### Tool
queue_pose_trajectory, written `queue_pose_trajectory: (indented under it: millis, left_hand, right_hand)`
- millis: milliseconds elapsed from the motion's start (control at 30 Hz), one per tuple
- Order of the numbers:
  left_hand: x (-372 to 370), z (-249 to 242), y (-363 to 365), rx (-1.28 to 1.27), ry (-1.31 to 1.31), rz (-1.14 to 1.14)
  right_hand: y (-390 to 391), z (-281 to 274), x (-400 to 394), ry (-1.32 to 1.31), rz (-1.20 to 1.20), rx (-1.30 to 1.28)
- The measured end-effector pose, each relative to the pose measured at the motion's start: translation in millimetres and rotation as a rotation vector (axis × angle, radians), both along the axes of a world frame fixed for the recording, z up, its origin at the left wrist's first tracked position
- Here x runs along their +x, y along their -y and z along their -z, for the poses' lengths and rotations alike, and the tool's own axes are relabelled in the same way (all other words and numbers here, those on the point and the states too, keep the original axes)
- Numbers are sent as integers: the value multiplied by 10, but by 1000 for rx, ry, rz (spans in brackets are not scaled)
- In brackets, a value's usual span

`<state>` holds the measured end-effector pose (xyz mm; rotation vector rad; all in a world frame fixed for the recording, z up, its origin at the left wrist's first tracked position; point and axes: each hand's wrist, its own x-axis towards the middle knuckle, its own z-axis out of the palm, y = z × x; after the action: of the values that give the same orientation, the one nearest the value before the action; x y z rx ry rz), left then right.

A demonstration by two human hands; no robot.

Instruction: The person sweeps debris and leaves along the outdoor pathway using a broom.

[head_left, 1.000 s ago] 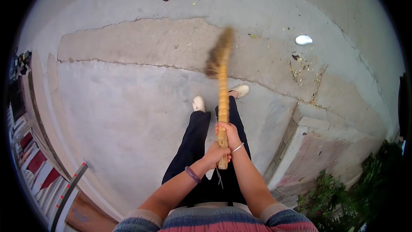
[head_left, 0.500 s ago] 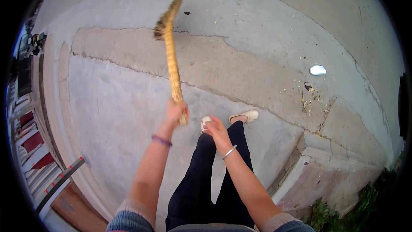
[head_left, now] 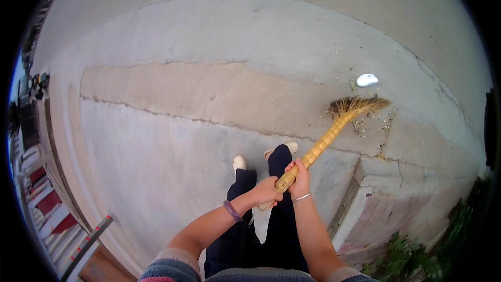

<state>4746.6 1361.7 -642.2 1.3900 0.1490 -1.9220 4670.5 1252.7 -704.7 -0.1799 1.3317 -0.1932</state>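
Note:
A yellow straw broom (head_left: pixel 324 143) slants up to the right across the concrete ground. My left hand (head_left: pixel 266 192), with a purple bangle at the wrist, is wrapped round the lower end of its handle. Just above it my right hand (head_left: pixel 299 179), wearing a silver bangle, grips the same handle. The brown bristles (head_left: pixel 360 105) lie over scattered leaves and bits of debris (head_left: pixel 385 130). Beyond the bristles rests a white oval object (head_left: pixel 367 80), not touching them.
My cream shoes (head_left: pixel 239 163) stand below the handle. A raised concrete ledge (head_left: pixel 389 177) is at the right, with green plants (head_left: pixel 404 255) beneath it. At the lower left, a dark bar with red marks (head_left: pixel 88 245) sticks up near red and white stacked items (head_left: pixel 52 203).
The broom has swung from the upper middle over to the debris on the right. My right hand, empty before, now holds the handle too. The view has shifted slightly.

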Motion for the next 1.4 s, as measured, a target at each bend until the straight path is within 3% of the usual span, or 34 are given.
queue_pose_trajectory:
  millis: [33,100,300,367,467,533,600,733,833,900,967,1100,1233,1367,1400]
  left_hand:
    - [39,-48,87,15,30,-3]
    - [-9,-185,223,63,88,-20]
    - [316,-60,814,182,249,-617]
    - [715,137,1081,62,200,-670]
    - [1225,252,1598,46,80,-791]
    - [1308,448,1880,39,56,-568]
    - [1256,473,2128,31,5,-323]
    - [1691,273,2596,-24,-170,60]
    - [2019,104,2933,-115,-128,295]
    - [2025,-19,2953,-117,48,305]
    - [2064,-51,2843,-65,-9,78]
    - [2233,-68,3072,131,255,-215]
    - [2697,262,3755,15,203,-745]
    - [2879,345,4680,85,123,-674]
    - [2775,406,4936,92,123,-592]
  right_hand:
    - [78,-54,2,31,64,-44]
    - [235,-125,128,18,-27,-102]
    - [679,166,1223,343,-491,41]
    - [855,514,1650,453,-739,42]
    - [1292,776,2133,414,-872,32]
    - [1615,934,2051,382,-638,73]
    - [1973,727,1763,262,-368,120]
    - [2427,426,1453,-38,21,-131]
    - [2610,100,1531,-66,229,-268]
    - [2690,30,1667,7,281,-292]
    - [2749,-71,1991,13,100,-234]
    - [3042,-34,2837,190,-240,-92]
    - [3480,549,3700,448,-680,-60]
    - [4372,807,3792,440,-841,-46]
    - [4593,858,3604,439,-675,-16]
